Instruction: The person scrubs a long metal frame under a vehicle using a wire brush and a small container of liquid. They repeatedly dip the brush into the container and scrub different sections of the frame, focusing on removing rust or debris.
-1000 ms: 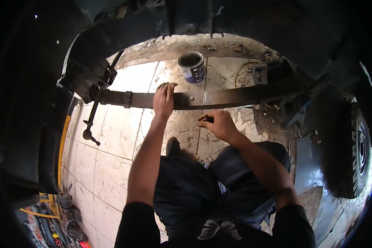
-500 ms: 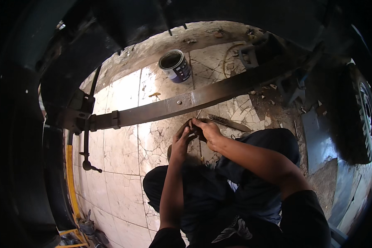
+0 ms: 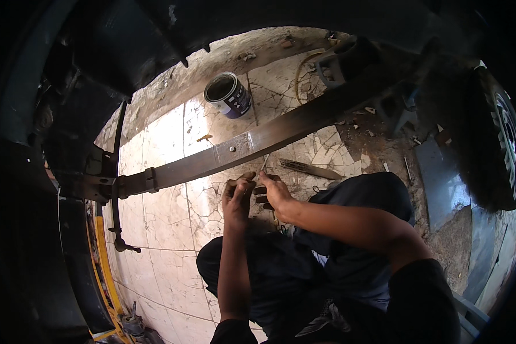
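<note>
Just before, the left hand (image 3: 237,198) had been pressed up on the long, dark, flat steel leaf spring (image 3: 258,143); now it had dropped off it and met the right hand (image 3: 273,193) just below the spring's bolted centre. Both hands were curled shut together around a small thin tool or brush with a pale, slender stem (image 3: 263,165) that rose to the spring's lower edge; its exact kind could not be made out. So the work had passed from the bare bar to the tool. The spring looked dull, greasy and brownish, slanting above the cracked pale tiled floor (image 3: 166,212). An open dark-blue tin of black liquid (image 3: 228,94) stood beyond it, well apart.
</note>
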The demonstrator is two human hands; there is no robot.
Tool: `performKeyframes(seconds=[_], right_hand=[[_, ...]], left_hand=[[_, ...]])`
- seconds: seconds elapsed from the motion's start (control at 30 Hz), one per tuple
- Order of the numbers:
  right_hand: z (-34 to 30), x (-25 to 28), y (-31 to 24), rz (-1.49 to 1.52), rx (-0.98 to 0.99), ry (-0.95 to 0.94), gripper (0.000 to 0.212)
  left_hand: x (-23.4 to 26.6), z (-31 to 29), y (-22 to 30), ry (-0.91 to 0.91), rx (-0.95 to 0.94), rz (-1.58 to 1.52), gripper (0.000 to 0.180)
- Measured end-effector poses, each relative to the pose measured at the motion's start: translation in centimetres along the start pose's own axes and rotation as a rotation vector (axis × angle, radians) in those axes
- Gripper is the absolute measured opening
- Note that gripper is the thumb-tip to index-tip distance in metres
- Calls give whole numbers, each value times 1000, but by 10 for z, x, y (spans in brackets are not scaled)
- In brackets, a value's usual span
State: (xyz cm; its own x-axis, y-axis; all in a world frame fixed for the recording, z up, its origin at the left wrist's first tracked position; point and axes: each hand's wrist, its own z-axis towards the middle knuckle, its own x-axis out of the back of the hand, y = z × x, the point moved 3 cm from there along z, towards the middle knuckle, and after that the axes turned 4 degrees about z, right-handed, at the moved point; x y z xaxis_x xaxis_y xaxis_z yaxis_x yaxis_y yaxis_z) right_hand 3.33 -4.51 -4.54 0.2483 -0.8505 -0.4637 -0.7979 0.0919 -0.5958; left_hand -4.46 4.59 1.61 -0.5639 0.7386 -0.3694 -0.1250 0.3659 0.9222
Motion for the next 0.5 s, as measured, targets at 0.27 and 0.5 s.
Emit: performKeyframes(seconds=[0.27,0.5], right_hand=[[-115,-12,-97,210,242,-298,36],[-138,-5,-189,-338,1066,-431,21]], left_hand=[[-3,-30,24,107,-155,481,14],[-93,38,66,-32,-716,946,29]])
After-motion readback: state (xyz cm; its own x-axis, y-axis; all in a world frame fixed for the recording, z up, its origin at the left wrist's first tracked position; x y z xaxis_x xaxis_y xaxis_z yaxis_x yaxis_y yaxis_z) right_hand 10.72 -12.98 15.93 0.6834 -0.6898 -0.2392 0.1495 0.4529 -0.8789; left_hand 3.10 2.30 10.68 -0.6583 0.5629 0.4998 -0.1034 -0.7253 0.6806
